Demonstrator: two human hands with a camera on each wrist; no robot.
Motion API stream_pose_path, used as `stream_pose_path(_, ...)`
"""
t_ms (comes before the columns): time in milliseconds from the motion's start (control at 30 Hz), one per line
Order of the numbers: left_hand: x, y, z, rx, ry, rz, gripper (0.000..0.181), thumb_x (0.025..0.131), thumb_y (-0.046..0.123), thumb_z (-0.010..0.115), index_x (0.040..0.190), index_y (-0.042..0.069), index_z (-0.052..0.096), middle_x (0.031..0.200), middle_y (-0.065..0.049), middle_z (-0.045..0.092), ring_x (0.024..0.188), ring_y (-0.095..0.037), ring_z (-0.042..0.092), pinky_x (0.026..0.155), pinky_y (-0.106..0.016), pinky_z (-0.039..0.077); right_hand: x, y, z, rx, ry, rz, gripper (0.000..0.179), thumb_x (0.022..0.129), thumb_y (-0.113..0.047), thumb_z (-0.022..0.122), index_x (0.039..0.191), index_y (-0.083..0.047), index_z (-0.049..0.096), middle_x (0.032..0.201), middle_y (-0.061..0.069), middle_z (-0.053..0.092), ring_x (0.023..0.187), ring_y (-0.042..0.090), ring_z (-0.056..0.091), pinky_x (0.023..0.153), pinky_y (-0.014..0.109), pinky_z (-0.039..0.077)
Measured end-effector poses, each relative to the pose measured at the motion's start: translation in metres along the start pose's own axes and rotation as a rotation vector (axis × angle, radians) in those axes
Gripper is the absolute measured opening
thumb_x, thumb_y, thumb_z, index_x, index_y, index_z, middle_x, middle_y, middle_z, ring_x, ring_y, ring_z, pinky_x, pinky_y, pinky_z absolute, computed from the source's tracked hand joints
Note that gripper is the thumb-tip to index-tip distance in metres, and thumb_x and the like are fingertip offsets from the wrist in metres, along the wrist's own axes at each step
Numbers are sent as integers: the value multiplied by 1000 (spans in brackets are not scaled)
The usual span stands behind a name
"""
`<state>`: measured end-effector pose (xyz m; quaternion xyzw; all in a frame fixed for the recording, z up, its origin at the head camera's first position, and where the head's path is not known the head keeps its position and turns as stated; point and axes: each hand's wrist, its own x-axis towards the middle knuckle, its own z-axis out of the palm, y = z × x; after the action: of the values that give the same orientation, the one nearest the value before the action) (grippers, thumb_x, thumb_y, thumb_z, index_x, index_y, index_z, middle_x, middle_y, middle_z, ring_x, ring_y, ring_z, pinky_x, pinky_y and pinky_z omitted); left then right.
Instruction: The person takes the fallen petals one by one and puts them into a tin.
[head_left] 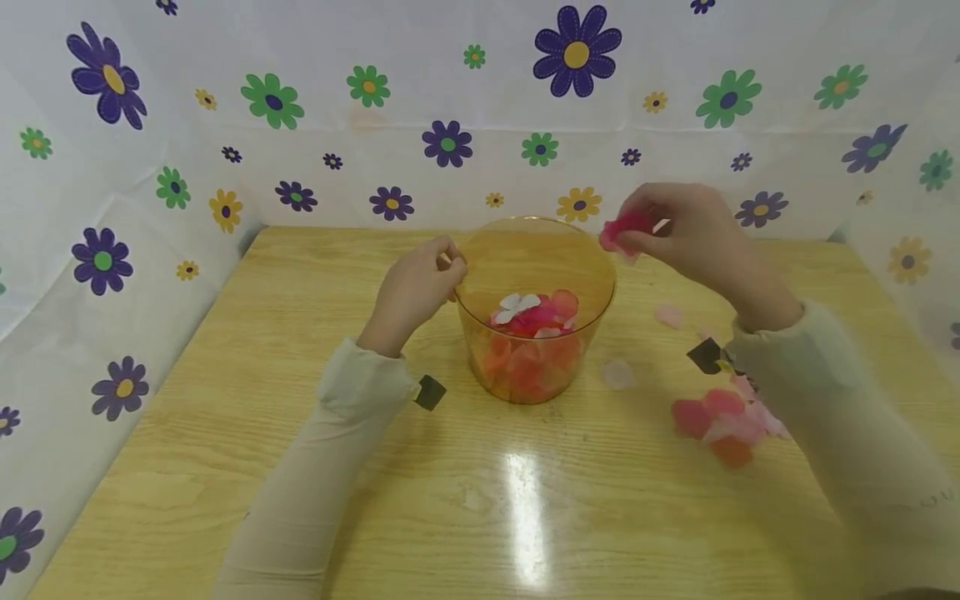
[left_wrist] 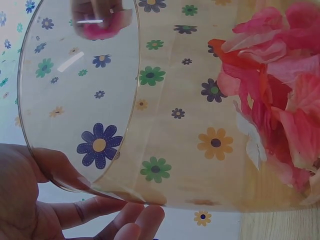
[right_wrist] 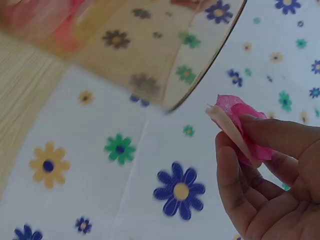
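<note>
A clear amber bucket (head_left: 480, 333) stands upright on the table, partly filled with pink, red and white artificial petals (head_left: 536, 317). My left hand (head_left: 422, 283) grips the bucket's left rim, thumb inside and fingers outside, as the left wrist view shows. Right of the bucket's rim and a little above it, my right hand (head_left: 693, 237) pinches a few pink and cream petals (right_wrist: 242, 127) between thumb and fingers. On the table beneath the right forearm lies a small pile of pink and red petals (head_left: 723, 421).
Loose pale petals (head_left: 618, 375) lie between bucket and pile. The wood-grain table (head_left: 450, 517) meets a flower-printed white cloth (head_left: 300, 158) at the back and sides. A small dark square tag (head_left: 430, 392) sticks out at the left cuff, another (head_left: 706, 356) at the right.
</note>
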<state>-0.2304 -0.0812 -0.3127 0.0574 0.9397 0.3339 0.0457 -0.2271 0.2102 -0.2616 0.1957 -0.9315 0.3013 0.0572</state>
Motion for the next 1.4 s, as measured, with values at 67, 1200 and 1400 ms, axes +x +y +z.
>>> stream_pose_path(67, 1, 1, 1, -4, -4, -1, 24, 92, 26, 42, 103, 11, 58, 89, -8, 67, 77, -21, 65, 62, -27, 42, 2, -9, 5, 26, -10, -4, 14, 85, -11, 68, 98, -7, 67, 94, 10, 69, 81, 20, 64, 67, 16, 50)
stream_pose_path(1200, 2, -1, 6, -13, 3, 0, 32, 96, 31, 37, 109, 11, 58, 112, -11, 63, 83, -25, 65, 66, -29, 44, -78, 123, -39, -190, 33, 131, 26, 83, -8, 69, 107, -1, 64, 107, 20, 65, 93, 35, 62, 82, 53, 49)
stream_pose_path(1400, 2, 1, 8, -40, -15, -5, 31, 96, 30, 38, 109, 10, 57, 116, -12, 61, 86, -28, 65, 70, -31, 45, -94, 167, -46, -240, -127, 283, 35, 83, -9, 68, 112, 6, 58, 108, 31, 60, 94, 46, 59, 82, 57, 48)
